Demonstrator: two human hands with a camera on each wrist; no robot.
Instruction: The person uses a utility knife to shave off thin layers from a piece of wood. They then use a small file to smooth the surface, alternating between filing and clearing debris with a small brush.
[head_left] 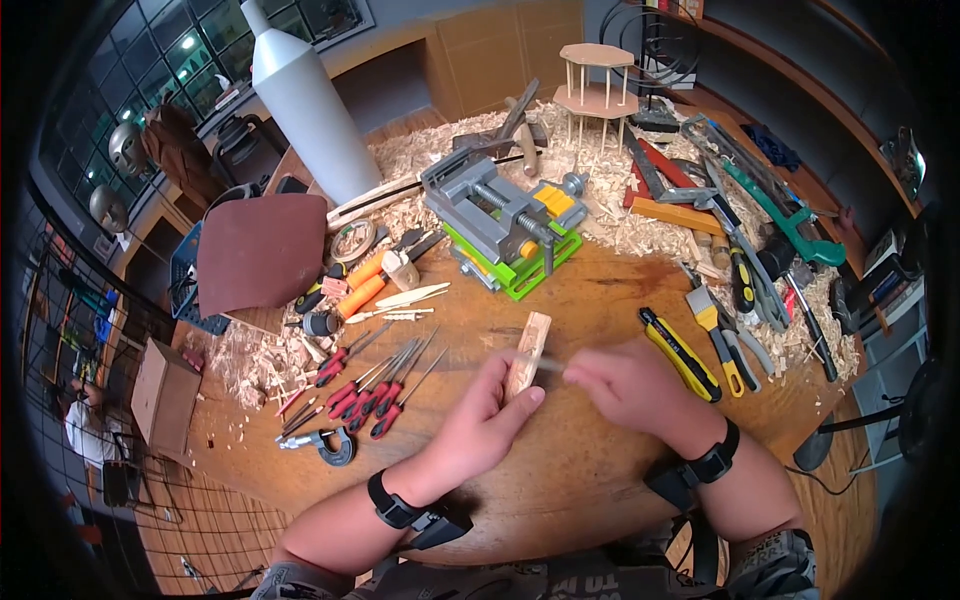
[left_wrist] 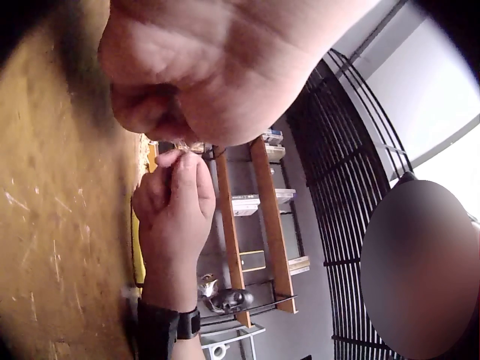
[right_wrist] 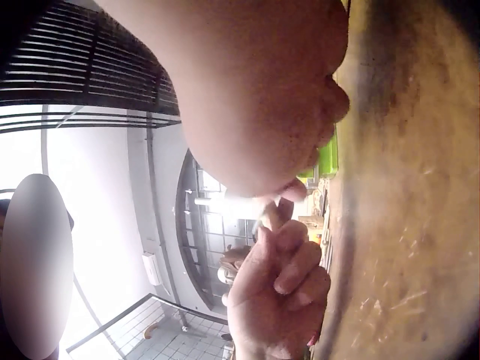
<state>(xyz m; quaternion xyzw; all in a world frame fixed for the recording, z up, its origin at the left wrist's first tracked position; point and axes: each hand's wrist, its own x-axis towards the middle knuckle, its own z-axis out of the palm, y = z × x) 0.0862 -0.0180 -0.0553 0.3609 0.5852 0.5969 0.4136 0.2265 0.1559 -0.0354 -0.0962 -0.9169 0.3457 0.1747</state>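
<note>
Fingers and thumb of my left hand (head_left: 478, 425) grip a short strip of pale wood (head_left: 536, 332), tilted up above the table in the head view. Close on its right, my right hand (head_left: 632, 388) pinches a thin greyish strip (head_left: 548, 363), which is blurred and lies across the wood; its kind cannot be told. In the left wrist view the right hand (left_wrist: 174, 206) shows with thumb and finger together. The right wrist view has the left hand (right_wrist: 281, 289) with curled fingers round the wood (right_wrist: 283, 210), partly hidden by the right hand.
Red-handled needle files (head_left: 375, 395) and a micrometer (head_left: 330, 445) lie left of the hands. A yellow utility knife (head_left: 680, 355) and a brush (head_left: 712, 325) lie right. Behind stands a grey vise (head_left: 490, 215) on a green base, amid wood shavings (head_left: 600, 220).
</note>
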